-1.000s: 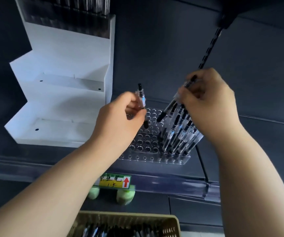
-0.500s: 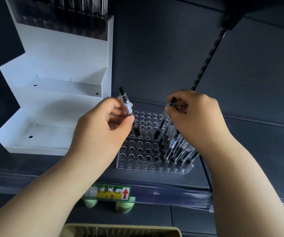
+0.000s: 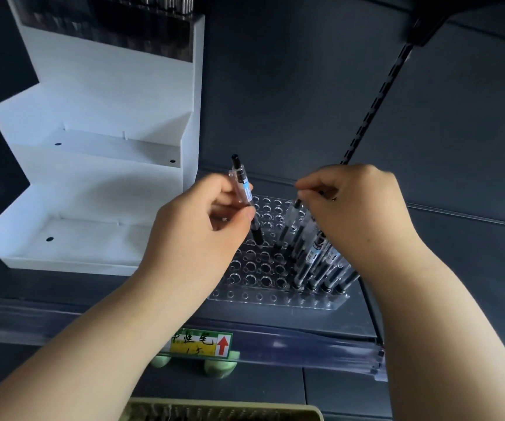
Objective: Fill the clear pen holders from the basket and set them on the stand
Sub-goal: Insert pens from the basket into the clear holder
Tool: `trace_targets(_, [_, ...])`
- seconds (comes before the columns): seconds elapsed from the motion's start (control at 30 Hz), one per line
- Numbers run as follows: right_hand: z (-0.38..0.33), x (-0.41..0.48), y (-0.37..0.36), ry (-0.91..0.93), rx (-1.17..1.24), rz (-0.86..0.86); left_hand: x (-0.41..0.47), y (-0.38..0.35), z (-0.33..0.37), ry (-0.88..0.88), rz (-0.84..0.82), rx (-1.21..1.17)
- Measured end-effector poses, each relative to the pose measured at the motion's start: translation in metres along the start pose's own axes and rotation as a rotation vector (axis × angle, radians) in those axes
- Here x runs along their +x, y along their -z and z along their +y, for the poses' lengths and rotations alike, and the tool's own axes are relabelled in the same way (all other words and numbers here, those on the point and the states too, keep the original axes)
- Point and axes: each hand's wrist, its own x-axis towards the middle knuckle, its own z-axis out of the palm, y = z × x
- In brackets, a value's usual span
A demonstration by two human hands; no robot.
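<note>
Our left hand's (image 3: 202, 235) grip is clamped on a pen (image 3: 243, 189), held upright with its tip just over an open hole in the clear pen holder (image 3: 257, 268) on the shelf (image 3: 362, 322), ready to drop. Our right hand (image 3: 357, 214) pinches another pen's (image 3: 297, 204) top, seating it beside the standing pens (image 3: 318, 259). Half a second ago that pen stood higher. The white stand (image 3: 99, 165) waits far left, and the basket (image 3: 221, 413) sits nearest.

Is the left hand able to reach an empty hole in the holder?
Probably yes: the left hand holds its pen over free holes in the clear holder; standing pens sit rightward.
</note>
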Motion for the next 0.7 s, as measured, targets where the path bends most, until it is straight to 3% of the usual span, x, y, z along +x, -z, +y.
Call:
trace_targets(0.4, [-0.003, -0.006, 0.008, 0.088, -0.072, -0.026, 0.005, -0.025, 0.001, -0.078, -0.047, 0.057])
trace_targets(0.7, [0.002, -0.004, 0.022, 0.030, -0.026, 0.047, 0.009, -0.038, -0.006, -0.107, -0.097, 0.116])
